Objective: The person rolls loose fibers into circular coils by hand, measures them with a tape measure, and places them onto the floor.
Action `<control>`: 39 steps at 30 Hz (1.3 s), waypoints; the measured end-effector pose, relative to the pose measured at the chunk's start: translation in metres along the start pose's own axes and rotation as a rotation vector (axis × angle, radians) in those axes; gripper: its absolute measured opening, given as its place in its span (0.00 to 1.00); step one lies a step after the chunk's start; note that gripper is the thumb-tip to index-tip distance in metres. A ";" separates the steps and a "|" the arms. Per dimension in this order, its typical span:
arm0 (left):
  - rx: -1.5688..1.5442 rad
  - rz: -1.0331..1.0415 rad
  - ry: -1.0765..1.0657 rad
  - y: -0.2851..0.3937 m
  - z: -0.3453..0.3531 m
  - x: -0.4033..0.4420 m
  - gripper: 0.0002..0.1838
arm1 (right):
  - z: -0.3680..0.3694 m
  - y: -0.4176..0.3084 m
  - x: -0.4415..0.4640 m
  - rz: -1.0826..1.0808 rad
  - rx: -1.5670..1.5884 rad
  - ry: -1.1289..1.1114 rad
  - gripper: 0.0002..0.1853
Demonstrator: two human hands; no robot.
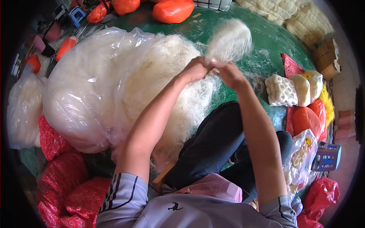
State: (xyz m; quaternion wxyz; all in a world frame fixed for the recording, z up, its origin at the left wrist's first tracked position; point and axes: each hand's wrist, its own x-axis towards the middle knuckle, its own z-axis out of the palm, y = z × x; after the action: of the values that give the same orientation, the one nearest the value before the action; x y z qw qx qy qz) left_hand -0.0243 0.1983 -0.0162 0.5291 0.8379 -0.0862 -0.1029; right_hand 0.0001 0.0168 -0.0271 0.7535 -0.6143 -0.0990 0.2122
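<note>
A pale tuft of loose fibre (231, 40) fans out beyond my hands, its far end blurred by motion. My left hand (197, 69) and my right hand (229, 73) meet at its near end, fingers closed around the strands. The exact finger positions are hard to make out where the two hands touch. Beneath and to the left lies a large mass of cream fibre (157, 70), spilling from a clear plastic bag (83, 83). Stray wisps hang below my hands, close to my knee.
Orange bags (173, 10) lie at the back of the green floor (266, 41). At right are a pack of white rolls (280, 90), a cardboard box (330, 59) and a blue plastic stool (327, 156). Red heart-patterned cloth (64, 186) is heaped at lower left.
</note>
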 end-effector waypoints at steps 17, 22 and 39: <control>0.618 0.303 0.310 -0.117 0.017 -0.019 0.19 | -0.045 -0.013 0.042 -0.133 0.502 0.839 0.20; 0.671 0.311 0.429 -0.159 0.005 -0.032 0.14 | -0.157 -0.019 0.049 -0.330 0.380 1.076 0.21; 0.941 0.289 0.060 0.121 -0.087 -0.039 0.45 | -0.310 -0.158 -0.132 0.205 -1.960 0.236 0.16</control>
State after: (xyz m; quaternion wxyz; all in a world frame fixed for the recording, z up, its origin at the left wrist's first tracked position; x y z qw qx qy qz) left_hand -0.0436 0.2322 0.1331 0.1044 0.9680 -0.2234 0.0459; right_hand 0.0407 -0.3399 0.0706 -0.1046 -0.9886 -0.1013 0.0379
